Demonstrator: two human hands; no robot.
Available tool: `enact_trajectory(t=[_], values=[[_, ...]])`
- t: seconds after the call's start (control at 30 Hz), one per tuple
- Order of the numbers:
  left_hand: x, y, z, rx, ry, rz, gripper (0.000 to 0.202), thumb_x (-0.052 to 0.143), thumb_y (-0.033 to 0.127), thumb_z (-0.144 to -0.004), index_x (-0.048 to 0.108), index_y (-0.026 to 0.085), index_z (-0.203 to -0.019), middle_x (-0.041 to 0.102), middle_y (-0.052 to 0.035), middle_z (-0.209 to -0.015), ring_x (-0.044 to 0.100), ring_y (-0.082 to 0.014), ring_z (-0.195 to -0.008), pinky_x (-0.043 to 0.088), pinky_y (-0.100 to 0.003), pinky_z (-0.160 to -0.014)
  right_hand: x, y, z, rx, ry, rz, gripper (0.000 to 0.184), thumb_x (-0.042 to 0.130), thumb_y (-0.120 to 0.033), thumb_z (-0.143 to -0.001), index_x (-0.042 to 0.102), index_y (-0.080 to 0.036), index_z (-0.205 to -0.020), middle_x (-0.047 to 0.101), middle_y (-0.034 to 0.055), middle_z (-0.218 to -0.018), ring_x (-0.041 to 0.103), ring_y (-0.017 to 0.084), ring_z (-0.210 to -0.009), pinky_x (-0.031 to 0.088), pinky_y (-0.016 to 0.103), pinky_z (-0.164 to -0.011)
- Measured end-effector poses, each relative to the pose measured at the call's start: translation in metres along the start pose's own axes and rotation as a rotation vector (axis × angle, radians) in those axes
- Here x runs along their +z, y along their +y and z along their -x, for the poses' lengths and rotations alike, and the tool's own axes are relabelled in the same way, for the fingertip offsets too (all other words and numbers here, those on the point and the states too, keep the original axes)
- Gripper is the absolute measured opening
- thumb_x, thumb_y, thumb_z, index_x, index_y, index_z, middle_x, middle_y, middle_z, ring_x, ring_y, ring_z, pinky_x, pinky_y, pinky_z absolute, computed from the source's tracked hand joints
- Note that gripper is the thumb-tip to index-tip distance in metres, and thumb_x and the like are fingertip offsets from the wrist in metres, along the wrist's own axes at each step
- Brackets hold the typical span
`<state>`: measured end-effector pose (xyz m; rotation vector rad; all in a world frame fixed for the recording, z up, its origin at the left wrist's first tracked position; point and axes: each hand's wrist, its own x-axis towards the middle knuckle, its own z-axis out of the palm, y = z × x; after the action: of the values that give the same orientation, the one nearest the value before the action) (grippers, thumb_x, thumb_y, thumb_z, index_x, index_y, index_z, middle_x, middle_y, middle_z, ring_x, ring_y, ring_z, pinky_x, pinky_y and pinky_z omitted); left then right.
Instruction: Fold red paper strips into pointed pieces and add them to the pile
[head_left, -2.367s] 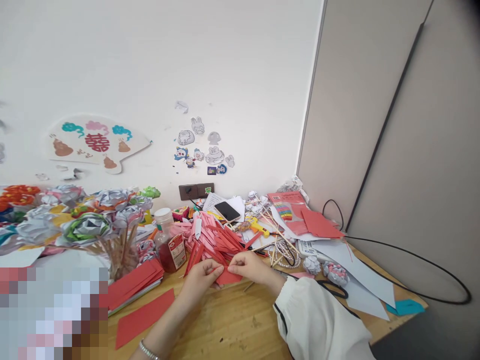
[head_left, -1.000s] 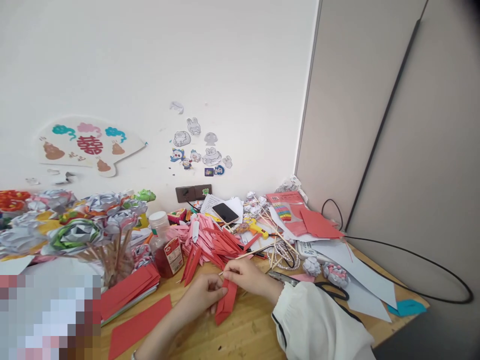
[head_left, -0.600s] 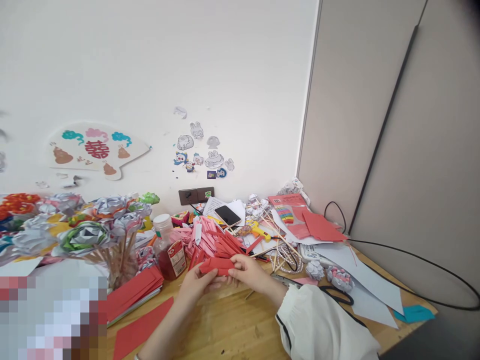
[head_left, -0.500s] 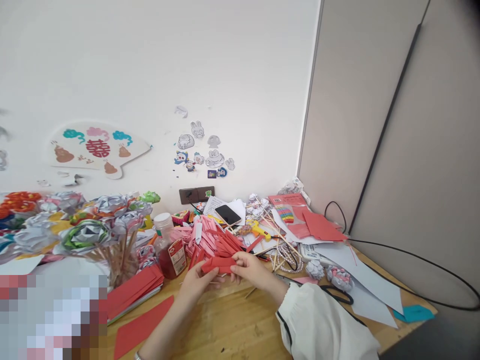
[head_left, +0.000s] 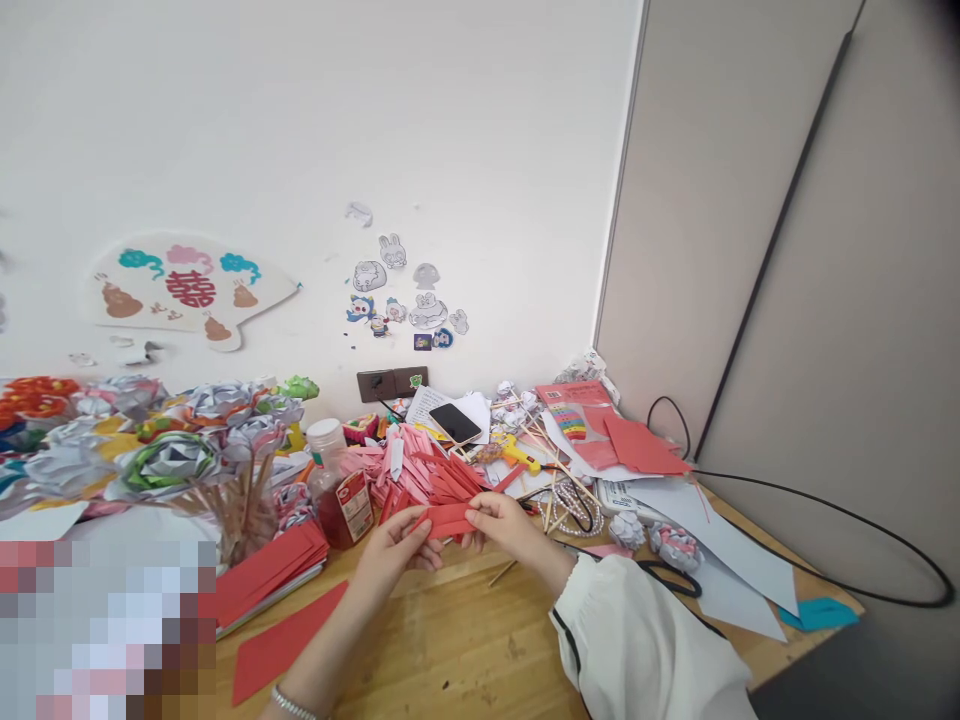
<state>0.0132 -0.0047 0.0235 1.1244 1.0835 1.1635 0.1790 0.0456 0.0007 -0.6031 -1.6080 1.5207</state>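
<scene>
Between my two hands is a folded strip of red paper (head_left: 448, 520), stretched level just above the wooden table (head_left: 450, 640). My left hand (head_left: 401, 540) pinches its left end between thumb and fingers. The right end is gripped by my right hand (head_left: 501, 525), thumb on top. Directly behind the strip lies a heap of folded pink paper strips (head_left: 405, 470), with red paper strips (head_left: 454, 478) on its right side. A loose red paper sheet (head_left: 281, 645) rests beside my left forearm, near a stack of red paper (head_left: 274, 570).
Paper flowers on sticks (head_left: 172, 465) crowd the left. A jar of red liquid (head_left: 337, 495) stands left of the heap. Behind are a phone (head_left: 455, 424) and a yellow glue gun (head_left: 519, 453). Scissors (head_left: 671, 578), white sheets (head_left: 739, 590) and a black cable (head_left: 840, 487) lie right.
The red paper between my hands now looks narrower and flatter, pulled out straight. My left hand has turned slightly, and the view has shifted a little.
</scene>
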Motion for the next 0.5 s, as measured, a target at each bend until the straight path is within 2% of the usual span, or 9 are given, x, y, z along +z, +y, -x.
enact_trajectory(t=[0.2,0.3,0.5], values=[[0.0011,-0.0003,0.0019,0.034,-0.027,0.109,0.044,0.062,0.035,-0.061,0.049,0.014,-0.097,0.062,0.0006,-0.051,0.058,-0.0134,-0.043,0.043,-0.023,-0.045,0.0009,-0.0053,0.0027,-0.075,-0.019,-0.067,0.028,0.052,-0.033,-0.072,0.053,-0.013,-0.092,0.059,0.0005,-0.058,0.054,0.01,-0.049,0.041,0.021,-0.046],[0.0012,0.0008,0.0047,0.046,-0.019,0.165,0.042,0.062,0.031,-0.062,0.05,0.014,-0.099,0.064,-0.0009,-0.053,0.058,-0.0127,-0.044,0.043,-0.022,-0.046,0.0021,-0.0071,0.0036,-0.097,-0.007,-0.11,0.03,0.052,-0.032,-0.072,0.052,-0.013,-0.095,0.059,0.0007,-0.056,0.055,0.01,-0.05,0.041,0.021,-0.047],[-0.0003,0.0026,0.0062,0.041,-0.034,0.22,0.024,0.06,0.026,-0.063,0.057,0.014,-0.084,0.065,-0.0025,-0.055,0.058,-0.0128,-0.046,0.043,-0.022,-0.047,0.0039,-0.01,0.0059,-0.114,-0.016,-0.088,0.026,0.05,-0.033,-0.073,0.055,-0.013,-0.09,0.059,0.0018,-0.059,0.056,0.012,-0.055,0.044,0.025,-0.054]])
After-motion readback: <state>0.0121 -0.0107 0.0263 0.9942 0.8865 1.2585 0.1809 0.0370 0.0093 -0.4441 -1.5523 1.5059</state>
